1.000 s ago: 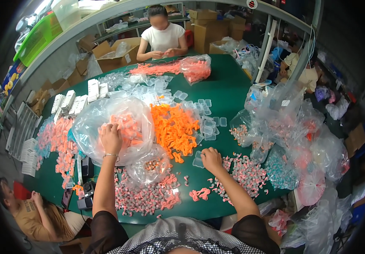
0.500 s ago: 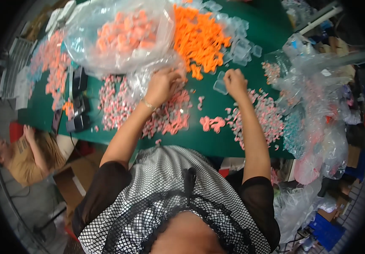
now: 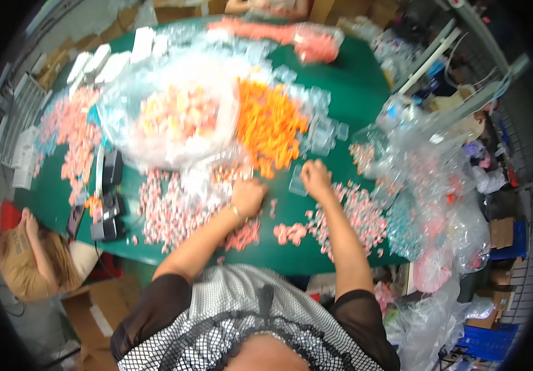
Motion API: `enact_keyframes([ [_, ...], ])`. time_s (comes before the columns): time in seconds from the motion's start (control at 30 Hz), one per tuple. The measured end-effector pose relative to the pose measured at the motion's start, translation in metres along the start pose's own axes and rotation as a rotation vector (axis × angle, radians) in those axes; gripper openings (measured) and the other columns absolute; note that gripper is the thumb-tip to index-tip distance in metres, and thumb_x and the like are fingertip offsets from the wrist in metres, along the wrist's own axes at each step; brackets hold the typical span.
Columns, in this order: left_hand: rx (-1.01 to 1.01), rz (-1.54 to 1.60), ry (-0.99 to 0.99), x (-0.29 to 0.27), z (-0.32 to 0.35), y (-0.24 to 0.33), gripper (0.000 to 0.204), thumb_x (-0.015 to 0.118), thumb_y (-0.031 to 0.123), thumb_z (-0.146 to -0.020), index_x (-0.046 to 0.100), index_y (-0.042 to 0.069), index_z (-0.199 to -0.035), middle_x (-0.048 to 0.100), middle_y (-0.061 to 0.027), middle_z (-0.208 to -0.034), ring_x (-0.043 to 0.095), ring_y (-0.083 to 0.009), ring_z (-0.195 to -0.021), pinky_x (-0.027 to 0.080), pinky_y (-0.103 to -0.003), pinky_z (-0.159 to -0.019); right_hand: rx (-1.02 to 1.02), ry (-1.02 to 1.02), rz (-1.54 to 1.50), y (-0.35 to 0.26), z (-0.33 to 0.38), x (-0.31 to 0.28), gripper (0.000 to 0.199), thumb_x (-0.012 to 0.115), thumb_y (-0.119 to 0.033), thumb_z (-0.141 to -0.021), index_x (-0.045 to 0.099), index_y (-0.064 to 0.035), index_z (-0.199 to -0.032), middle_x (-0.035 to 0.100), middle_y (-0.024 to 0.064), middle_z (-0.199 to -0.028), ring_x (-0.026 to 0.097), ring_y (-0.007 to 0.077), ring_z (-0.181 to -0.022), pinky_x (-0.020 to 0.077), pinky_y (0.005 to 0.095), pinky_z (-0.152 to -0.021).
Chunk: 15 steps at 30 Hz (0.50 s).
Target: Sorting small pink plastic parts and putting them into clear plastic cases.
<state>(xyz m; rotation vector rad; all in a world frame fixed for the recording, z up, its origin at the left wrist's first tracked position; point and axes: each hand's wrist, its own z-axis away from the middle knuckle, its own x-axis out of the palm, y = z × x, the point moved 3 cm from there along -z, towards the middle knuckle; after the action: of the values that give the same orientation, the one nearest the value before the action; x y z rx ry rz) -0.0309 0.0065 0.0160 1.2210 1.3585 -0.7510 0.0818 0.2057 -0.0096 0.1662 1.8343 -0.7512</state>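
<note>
Head view, two hands (image 3: 249, 195), one orange pile (image 3: 270, 123)

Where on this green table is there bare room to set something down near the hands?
Bare green shows between the left hand and right hand, below the orange pile, and along the near table edge past the small pink cluster. The far right corner beyond the clear cases also looks open. The big plastic bag and the pink piece heaps are crowded.

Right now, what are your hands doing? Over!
Left hand closed, on pink pieces by a clear bag. Right hand closed beside a clear box. Orange pile just beyond.
</note>
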Motion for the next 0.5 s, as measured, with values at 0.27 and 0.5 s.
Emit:
enact_keyframes([
  [0.27,-0.042,0.050,-0.010,-0.013,-0.001,0.022,0.010,0.054,0.012,-0.076,0.058,0.010,-0.085,0.061,-0.0099,-0.079,0.063,-0.0264,-0.072,0.049,-0.040,-0.064,0.007,-0.009,-0.067,-0.003,0.024,0.004,0.011,0.064,-0.018,-0.076,0.054,-0.0158,-0.081,0.051,0.0085,-0.086,0.054,0.0327,-0.087,0.0402,0.0479,-0.069],
  [0.5,-0.035,0.090,0.119,0.010,-0.026,0.012,0.007,0.052,0.011,-0.077,0.056,0.007,-0.082,0.058,-0.0133,-0.078,0.062,-0.0294,-0.073,0.050,-0.039,-0.060,-0.054,0.122,0.030,-0.011,0.000,-0.010,0.006,0.055,-0.019,-0.084,0.055,-0.0134,-0.082,0.053,0.0108,-0.088,0.055,0.0331,-0.087,0.0406,0.0494,-0.071],
])
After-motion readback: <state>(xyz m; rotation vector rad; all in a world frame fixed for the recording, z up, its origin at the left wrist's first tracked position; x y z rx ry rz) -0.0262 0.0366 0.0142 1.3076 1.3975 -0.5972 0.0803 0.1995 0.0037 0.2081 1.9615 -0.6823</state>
